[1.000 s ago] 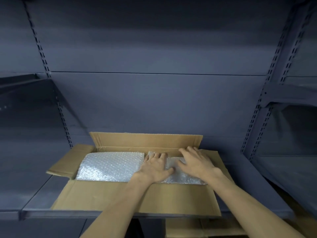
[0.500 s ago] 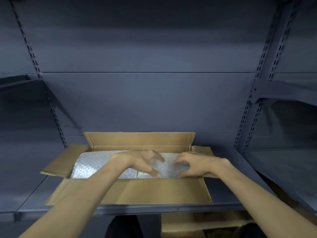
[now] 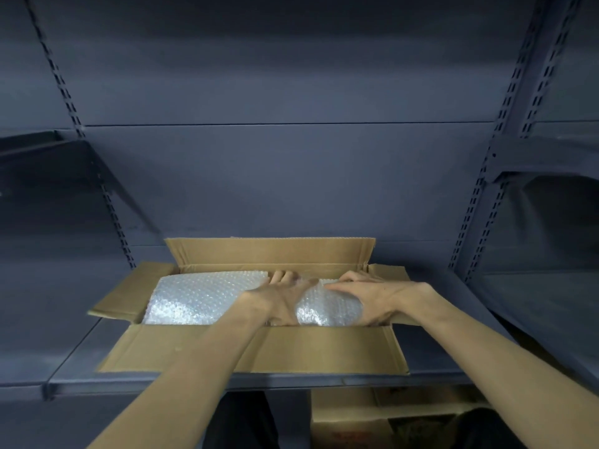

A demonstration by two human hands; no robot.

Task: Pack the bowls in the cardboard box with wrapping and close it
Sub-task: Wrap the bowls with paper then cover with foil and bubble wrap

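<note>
An open cardboard box (image 3: 259, 348) sits on a grey shelf, all its flaps folded outward. Inside on the left lies a flat bubble-wrapped bundle (image 3: 201, 296). On the right a smaller rounded bubble-wrapped bundle (image 3: 327, 306) sits between my hands. My left hand (image 3: 275, 298) grips its left side, fingers reaching over the far edge. My right hand (image 3: 372, 296) cups its right side, thumb across the top. The bowls themselves are hidden under the wrap.
The grey metal shelf (image 3: 81, 348) extends left and right of the box. Slotted uprights (image 3: 479, 202) and side shelves flank it. Another cardboard box (image 3: 350, 416) stands on the level below, at the lower right.
My hands went from pressing flat on the wrap to curling round the right-hand bundle, which now bulges between them. The view has shifted slightly.
</note>
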